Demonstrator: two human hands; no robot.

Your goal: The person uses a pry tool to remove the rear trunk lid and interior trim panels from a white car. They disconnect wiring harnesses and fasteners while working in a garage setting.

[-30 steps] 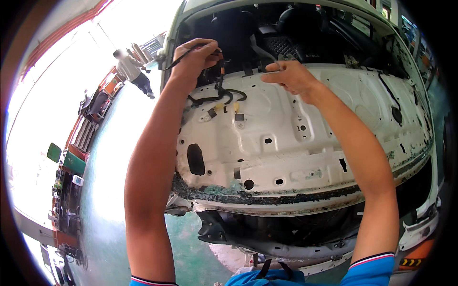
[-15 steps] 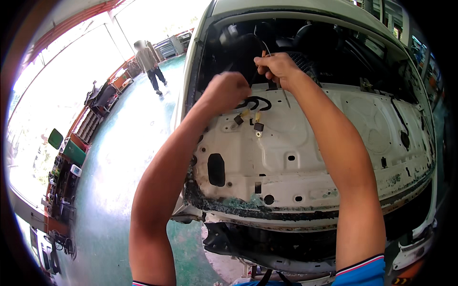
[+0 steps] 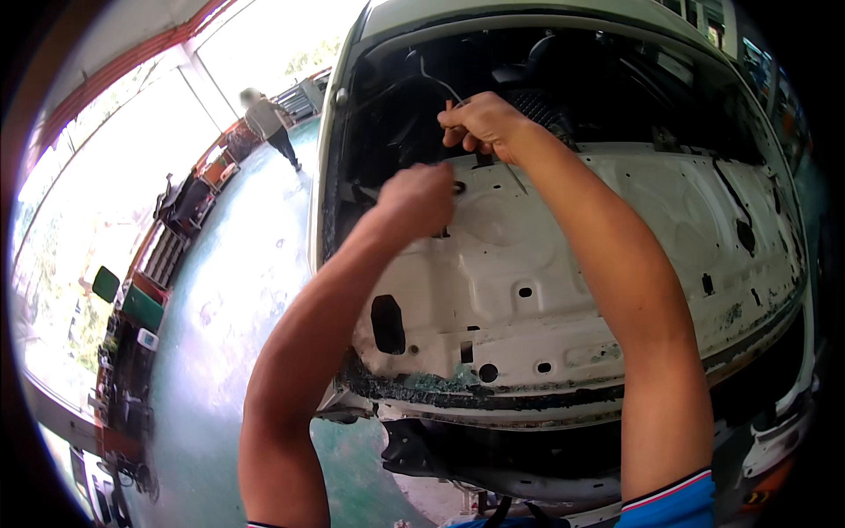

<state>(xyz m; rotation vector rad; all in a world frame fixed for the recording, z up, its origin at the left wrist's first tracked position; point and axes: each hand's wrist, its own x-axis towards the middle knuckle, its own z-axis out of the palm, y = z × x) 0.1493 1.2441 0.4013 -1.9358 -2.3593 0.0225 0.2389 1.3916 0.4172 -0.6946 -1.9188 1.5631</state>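
Both my hands are over the rear opening of a stripped, cream-white car body (image 3: 581,264). My right hand (image 3: 486,125) is closed on a thin bent metal rod (image 3: 431,75), which reaches up into the dark cabin; a thin straight end points down below the hand. A small orange piece (image 3: 450,106) shows at its fingertips. My left hand (image 3: 418,201), blurred and lower to the left, has its fingers curled in above the bare metal panel. A small dark piece (image 3: 459,187) shows beside the left fingers; what they hold is hidden.
The panel has several holes and a scraped, rusty rear edge (image 3: 440,385). Dark seats (image 3: 528,62) stand inside the cabin. A black cable (image 3: 732,189) lies at the panel's right. On the green floor (image 3: 211,343) at far left, a person (image 3: 268,123) walks; shelves and bins line the wall.
My left hand has moved down toward me over the panel. The black cable loops and yellow-and-black connectors seen beside it no longer show. The view has shifted slightly; the person has walked on.
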